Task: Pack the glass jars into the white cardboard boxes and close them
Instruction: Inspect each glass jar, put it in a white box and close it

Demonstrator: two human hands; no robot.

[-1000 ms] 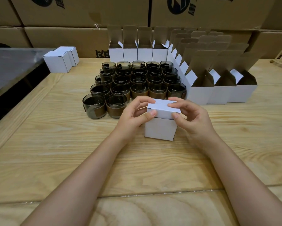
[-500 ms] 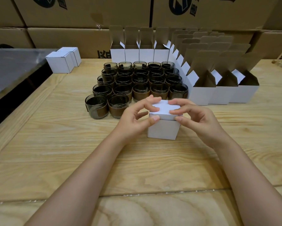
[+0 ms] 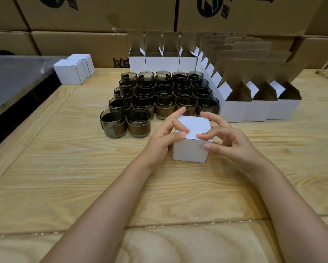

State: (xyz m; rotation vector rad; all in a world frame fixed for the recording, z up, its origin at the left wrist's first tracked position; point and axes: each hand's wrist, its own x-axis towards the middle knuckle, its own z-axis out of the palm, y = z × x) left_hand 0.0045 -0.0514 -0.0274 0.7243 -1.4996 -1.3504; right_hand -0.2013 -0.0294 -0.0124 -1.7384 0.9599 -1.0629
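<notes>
Lid shut, small white cardboard box (image 3: 189,149) stands upright on the pale wooden tabletop (image 3: 64,168), near-cubic, plain front face toward the person. Left grip (image 3: 163,137) and right grip (image 3: 233,141) flank it, curled fingers pinching its top edges. Smoky brown-banded glass jars (image 3: 159,95) crowd just beyond the left grip. Brown cartons (image 3: 102,14) behind bear dark logos, unreadable.

White box (image 3: 189,149); smoky dark glass jars (image 3: 164,103) with brown bands; open boxes (image 3: 254,111) white outside, brown inside; pale wood-grain table (image 3: 64,177); brown cartons (image 3: 102,14), black print.
</notes>
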